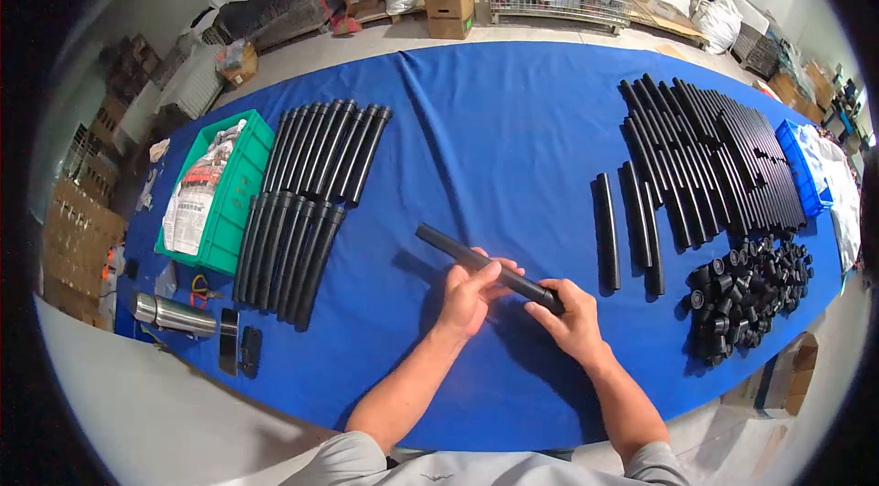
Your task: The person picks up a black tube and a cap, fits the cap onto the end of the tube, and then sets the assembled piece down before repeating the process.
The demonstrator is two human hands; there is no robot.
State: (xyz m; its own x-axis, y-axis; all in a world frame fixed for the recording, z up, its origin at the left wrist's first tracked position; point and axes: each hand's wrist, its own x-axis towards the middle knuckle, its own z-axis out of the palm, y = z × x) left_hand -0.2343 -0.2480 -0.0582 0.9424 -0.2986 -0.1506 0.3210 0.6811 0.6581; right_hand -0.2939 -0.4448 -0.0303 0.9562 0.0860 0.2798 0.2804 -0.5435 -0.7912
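Observation:
A black plastic tube (446, 243) slants across the middle of the blue-covered table, held in both hands. My left hand (472, 296) is wrapped around its middle from below, thumb on top. At the tube's near right end, my right hand (575, 319) closes its fingers and thumb around the tip, which looks thicker, like a fitted cap; the fingers partly hide it. Closest to my right hand, a few loose black tubes (608, 232) lie on the cloth. Beyond them is a heap of small black caps (746, 294).
Many plain tubes (705, 152) lie in rows at right, beside a blue bin (799, 170). Two rows of thick-ended tubes (316, 152) lie at left, by a green crate (240, 202) holding newspaper. A steel thermos (179, 314), scissors (199, 289) and a dark phone-like slab (229, 340) sit front left.

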